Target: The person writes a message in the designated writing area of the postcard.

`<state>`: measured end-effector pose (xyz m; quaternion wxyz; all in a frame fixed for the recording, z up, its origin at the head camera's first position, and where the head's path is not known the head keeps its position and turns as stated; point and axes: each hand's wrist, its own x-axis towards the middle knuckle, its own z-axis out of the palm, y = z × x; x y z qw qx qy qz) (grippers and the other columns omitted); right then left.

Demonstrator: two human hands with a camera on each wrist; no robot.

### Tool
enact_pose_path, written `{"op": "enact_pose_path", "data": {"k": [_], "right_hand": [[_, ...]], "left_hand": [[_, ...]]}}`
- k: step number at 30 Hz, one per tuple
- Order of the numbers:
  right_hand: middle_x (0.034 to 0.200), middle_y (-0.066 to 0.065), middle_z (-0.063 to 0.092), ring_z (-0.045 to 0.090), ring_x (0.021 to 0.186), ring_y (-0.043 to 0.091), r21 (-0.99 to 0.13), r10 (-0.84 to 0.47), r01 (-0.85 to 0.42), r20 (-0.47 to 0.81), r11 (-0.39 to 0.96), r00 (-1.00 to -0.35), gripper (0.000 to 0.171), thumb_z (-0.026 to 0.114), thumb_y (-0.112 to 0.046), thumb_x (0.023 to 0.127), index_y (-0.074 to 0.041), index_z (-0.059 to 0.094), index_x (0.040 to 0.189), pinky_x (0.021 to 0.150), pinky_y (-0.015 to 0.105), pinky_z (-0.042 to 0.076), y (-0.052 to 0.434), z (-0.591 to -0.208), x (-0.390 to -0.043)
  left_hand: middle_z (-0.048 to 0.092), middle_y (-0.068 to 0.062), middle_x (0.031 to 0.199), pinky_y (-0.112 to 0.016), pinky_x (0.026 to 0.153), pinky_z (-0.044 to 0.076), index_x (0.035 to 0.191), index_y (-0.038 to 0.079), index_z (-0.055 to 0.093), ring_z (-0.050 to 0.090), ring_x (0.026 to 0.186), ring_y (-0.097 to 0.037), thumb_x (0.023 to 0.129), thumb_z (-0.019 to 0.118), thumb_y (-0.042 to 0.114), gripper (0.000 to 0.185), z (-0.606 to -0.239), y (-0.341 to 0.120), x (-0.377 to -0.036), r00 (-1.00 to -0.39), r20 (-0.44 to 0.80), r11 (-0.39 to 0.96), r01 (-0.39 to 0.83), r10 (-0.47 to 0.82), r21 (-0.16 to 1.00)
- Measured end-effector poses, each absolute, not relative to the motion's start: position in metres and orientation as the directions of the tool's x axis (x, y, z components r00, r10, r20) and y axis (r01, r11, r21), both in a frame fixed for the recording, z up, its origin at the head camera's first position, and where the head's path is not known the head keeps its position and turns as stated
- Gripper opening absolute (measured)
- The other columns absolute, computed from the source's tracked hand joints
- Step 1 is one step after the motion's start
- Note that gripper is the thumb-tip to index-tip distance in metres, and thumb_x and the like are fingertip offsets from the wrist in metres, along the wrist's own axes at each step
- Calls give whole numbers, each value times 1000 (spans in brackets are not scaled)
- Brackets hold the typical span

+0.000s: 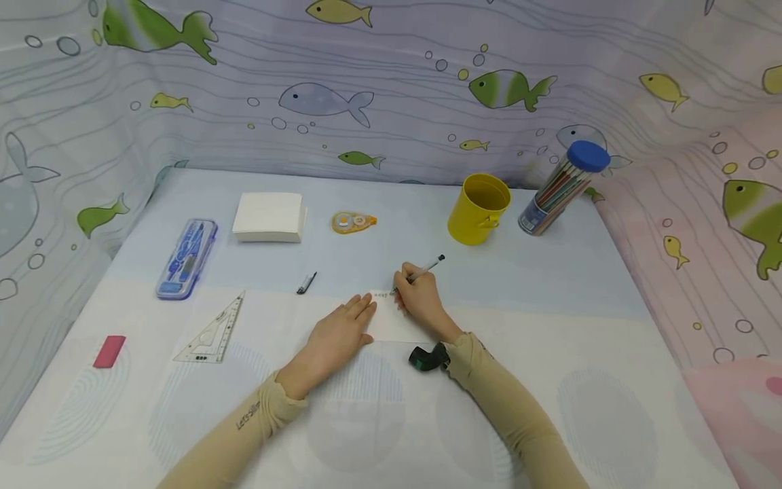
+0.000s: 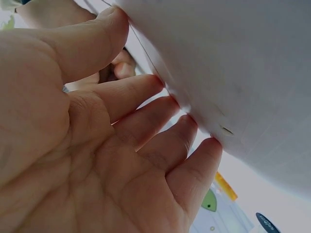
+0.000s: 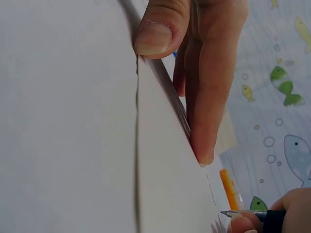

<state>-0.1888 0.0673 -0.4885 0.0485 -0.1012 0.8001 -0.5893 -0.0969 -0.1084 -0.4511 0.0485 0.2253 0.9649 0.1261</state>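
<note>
My right hand (image 1: pixel 423 299) holds a black-tipped pen (image 1: pixel 429 266), its point at the upper edge of a small white sheet of paper (image 1: pixel 400 326) that carries a short line of dark writing. Close up in the right wrist view, thumb and finger pinch the pen (image 3: pixel 243 212) near its nib. On the sheet's left side rests my left hand (image 1: pixel 342 333), fingers extended. The left wrist view shows its palm (image 2: pixel 97 141) and fingertips touching the paper. A pen cap (image 1: pixel 307 283) with a clip lies left of the sheet.
Along the back stand a stack of white paper (image 1: pixel 269 219), correction tape (image 1: pixel 351 222), a yellow mug (image 1: pixel 473 217) and a tube of pencils (image 1: pixel 559 193). At left lie a blue case (image 1: pixel 187 259), a set square (image 1: pixel 216 333) and a red eraser (image 1: pixel 110 352). A black object (image 1: pixel 427 357) is by the right wrist.
</note>
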Motion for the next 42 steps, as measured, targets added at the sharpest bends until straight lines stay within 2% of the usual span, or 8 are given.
{"op": "enact_pose_path", "data": {"k": [12, 15, 18, 21, 29, 34, 42], "right_hand": [[47, 5, 50, 47, 36, 11, -958, -221, -86, 25, 274, -975, 39, 48, -11, 98, -11, 38, 60, 33, 20, 37, 67, -489, -187], [49, 14, 52, 46, 35, 12, -953, -204, -70, 9, 294, -979, 39, 47, -9, 98, -10, 38, 60, 33, 20, 37, 66, -488, -187], [55, 26, 54, 46, 36, 12, -949, -220, -65, -4, 307, -975, 37, 47, -6, 97, -4, 40, 61, 34, 17, 37, 64, -470, -180], [60, 33, 55, 47, 36, 11, -946, -248, -68, -14, 318, -969, 36, 46, -4, 97, -1, 41, 62, 34, 14, 36, 64, -453, -174], [60, 33, 55, 47, 36, 10, -950, -253, -78, -2, 304, -967, 33, 46, 0, 96, 2, 42, 63, 33, 13, 36, 63, -448, -172], [59, 34, 54, 45, 35, 9, -944, -267, -80, -9, 321, -964, 33, 45, 0, 96, 0, 41, 62, 33, 13, 34, 63, -445, -170], [56, 28, 54, 46, 36, 10, -948, -262, -86, 2, 307, -965, 33, 45, -1, 95, -2, 41, 62, 35, 16, 37, 63, -449, -171]], "left_hand": [[48, -19, 146, -46, 110, 42, 136, -5, 51, 45, 136, -34, 88, 68, 26, 59, -454, -108, -97, -892, -17, 865, 433, 452, 254], [48, -20, 146, -46, 111, 42, 136, -5, 51, 45, 136, -35, 89, 68, 26, 59, -455, -108, -97, -890, -12, 860, 436, 456, 265], [48, -21, 145, -46, 111, 42, 136, -6, 51, 46, 136, -35, 89, 68, 25, 58, -454, -109, -97, -890, -9, 858, 437, 456, 270], [47, -21, 146, -46, 111, 41, 136, -6, 51, 45, 136, -35, 90, 67, 25, 58, -454, -109, -97, -891, -15, 859, 434, 454, 271], [46, -21, 147, -46, 112, 40, 137, -6, 50, 44, 137, -35, 90, 66, 25, 58, -452, -109, -97, -890, -29, 859, 431, 455, 276], [46, -21, 147, -46, 112, 40, 137, -6, 50, 44, 137, -35, 90, 66, 25, 59, -451, -109, -97, -890, -29, 860, 432, 456, 271], [46, -21, 147, -46, 112, 40, 137, -6, 50, 44, 137, -36, 90, 66, 25, 58, -450, -110, -96, -890, -31, 858, 428, 455, 285]]}}
